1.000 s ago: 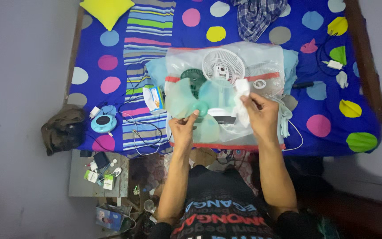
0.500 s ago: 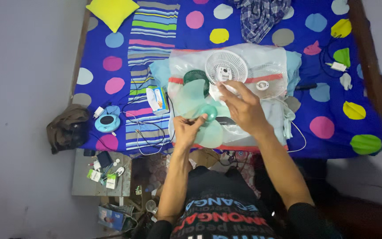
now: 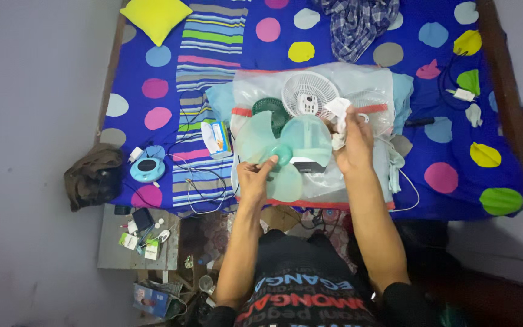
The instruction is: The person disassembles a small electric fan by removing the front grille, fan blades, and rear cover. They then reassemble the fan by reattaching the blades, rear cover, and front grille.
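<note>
A pale green fan blade (image 3: 292, 148) lies on a clear plastic sheet (image 3: 370, 79) spread over the bed. My left hand (image 3: 254, 175) grips the blade at its hub, fingers pinched on the green centre. My right hand (image 3: 351, 142) is closed on a white cloth (image 3: 338, 118) at the blade's right edge. Behind the blade sit a white round fan grille (image 3: 309, 94) and a dark green round part (image 3: 272, 109). A second white grille (image 3: 373, 106) lies to the right, partly hidden by my right hand.
The bed has a blue polka-dot sheet (image 3: 443, 130) and a striped cloth (image 3: 204, 54). A yellow pillow (image 3: 155, 17), a checked shirt (image 3: 358, 21), a small box (image 3: 218, 136), a round blue device (image 3: 148, 168) with cables and a low cluttered table (image 3: 143, 233) surround the work area.
My right hand moved with the white cloth from the blade's lower right, across its top, to its upper right edge. My left hand stayed at the hub.
</note>
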